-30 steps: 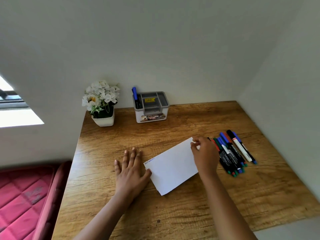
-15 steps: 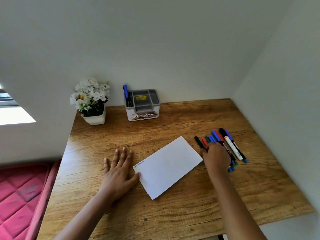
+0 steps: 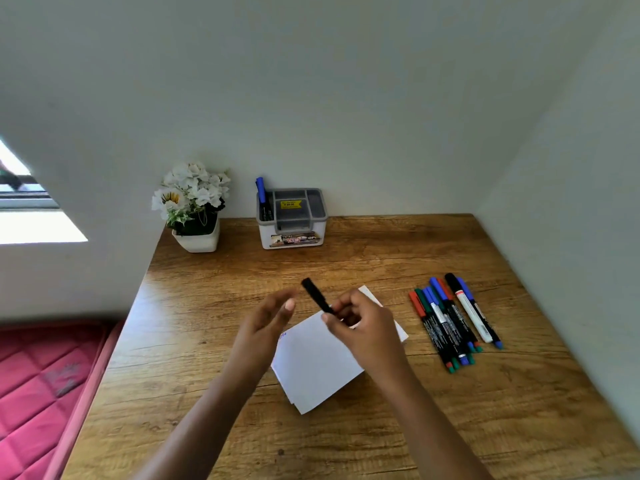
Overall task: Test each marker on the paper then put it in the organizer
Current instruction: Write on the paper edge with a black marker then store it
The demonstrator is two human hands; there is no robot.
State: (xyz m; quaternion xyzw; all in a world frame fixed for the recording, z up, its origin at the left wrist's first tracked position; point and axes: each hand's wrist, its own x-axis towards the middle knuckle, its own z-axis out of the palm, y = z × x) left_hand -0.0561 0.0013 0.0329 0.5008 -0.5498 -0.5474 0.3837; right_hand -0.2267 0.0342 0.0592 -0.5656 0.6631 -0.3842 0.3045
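— Wooden bench (image 3: 381,265) tucked into a pale corner, window (image 3: 27,209) off to the left, pink mattress (image 3: 34,393) down beside it. Where's the organizer?

— The organizer (image 3: 291,223) sits at the back edge against the wall, just right of the white flowers in their pot (image 3: 194,209). One blue marker (image 3: 261,190) stands upright in its left compartment.

— And the hands?

— The right hand (image 3: 363,327) pinches a black marker (image 3: 316,294) by its lower part, fingers curled round it. The free end tilts up and to the left. It's lifted above the paper (image 3: 311,362), not touching it.

— The left?

— The left hand (image 3: 266,323) is raised too, fingers straight and relaxed, holding nothing. Its fingertips are near the marker's upper end but apart from it.

— The paper?

— It lies skewed on the bench under both hands, with a small blue scribble (image 3: 283,336) near its left corner.

— The other markers?

— The loose markers (image 3: 446,327) are bunched side by side to the right of the paper, well apart from the organizer. They have red, green, blue and black caps, and one has a white barrel (image 3: 472,318).
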